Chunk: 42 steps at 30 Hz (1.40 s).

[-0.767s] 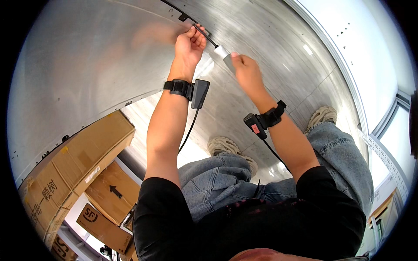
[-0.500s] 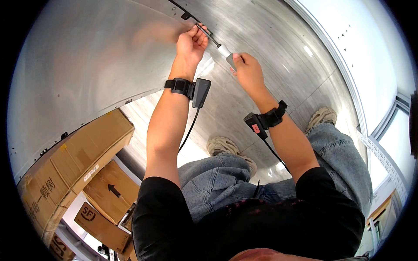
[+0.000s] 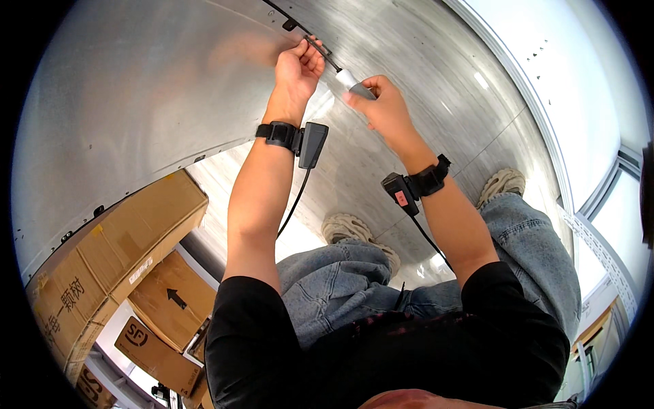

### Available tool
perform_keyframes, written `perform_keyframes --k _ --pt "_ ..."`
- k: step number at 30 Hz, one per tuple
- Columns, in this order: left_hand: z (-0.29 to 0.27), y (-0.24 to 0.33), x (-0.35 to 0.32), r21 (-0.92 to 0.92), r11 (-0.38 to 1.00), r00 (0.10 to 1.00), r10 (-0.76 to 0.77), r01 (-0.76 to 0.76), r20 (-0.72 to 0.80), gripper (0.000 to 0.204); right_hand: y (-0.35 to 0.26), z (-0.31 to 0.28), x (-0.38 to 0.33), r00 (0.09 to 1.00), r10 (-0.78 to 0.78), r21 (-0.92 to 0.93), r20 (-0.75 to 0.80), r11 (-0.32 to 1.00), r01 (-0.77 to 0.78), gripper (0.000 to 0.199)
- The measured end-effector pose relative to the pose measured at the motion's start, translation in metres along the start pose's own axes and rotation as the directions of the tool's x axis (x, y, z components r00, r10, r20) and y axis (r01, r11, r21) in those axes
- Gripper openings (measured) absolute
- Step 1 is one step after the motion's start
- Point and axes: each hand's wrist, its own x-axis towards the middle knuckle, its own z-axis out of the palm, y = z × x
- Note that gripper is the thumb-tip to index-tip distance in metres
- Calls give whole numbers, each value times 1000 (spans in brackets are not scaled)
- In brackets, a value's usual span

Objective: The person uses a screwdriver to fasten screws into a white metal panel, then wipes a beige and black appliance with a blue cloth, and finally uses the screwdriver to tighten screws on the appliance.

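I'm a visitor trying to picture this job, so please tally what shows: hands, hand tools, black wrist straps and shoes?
Hands: 2 (left hand, right hand)
Hand tool, grey-and-white handle: 1
Black wrist straps: 2 (left strap, right strap)
Shoes: 2 (left shoe, right shoe)
Total: 7

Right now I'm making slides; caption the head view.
Right hand grips a screwdriver, left hand at its shaft, beside a panel.

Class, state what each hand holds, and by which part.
Right hand: a screwdriver-like tool, by its grey handle. Left hand: beside the tool's dark shaft; grip unclear.
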Motion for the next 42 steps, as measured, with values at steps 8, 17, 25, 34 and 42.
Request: perform_keyframes --k 8,17,25,34,42 --pt "7 0 -3 -33 999 999 -12 11 -45 21 16 -2 6 996 -88 -110 -6 990 87 32" --pt "-5 -1 2 9 999 998 42 -41 -45 20 18 -6 2 998 -65 -97 6 993 65 30" --pt "33 -26 -13 265 963 999 52 -48 -6 22 16 -59 -15 998 -23 70 -52 997 27 27" --pt "115 -74 -14 742 642 981 101 -191 164 23 42 -124 5 994 -56 424 -91 901 90 23" --pt "295 -223 40 795 -64 795 32 -603 606 24 85 -260 24 894 75 675 -441 684 276 22"
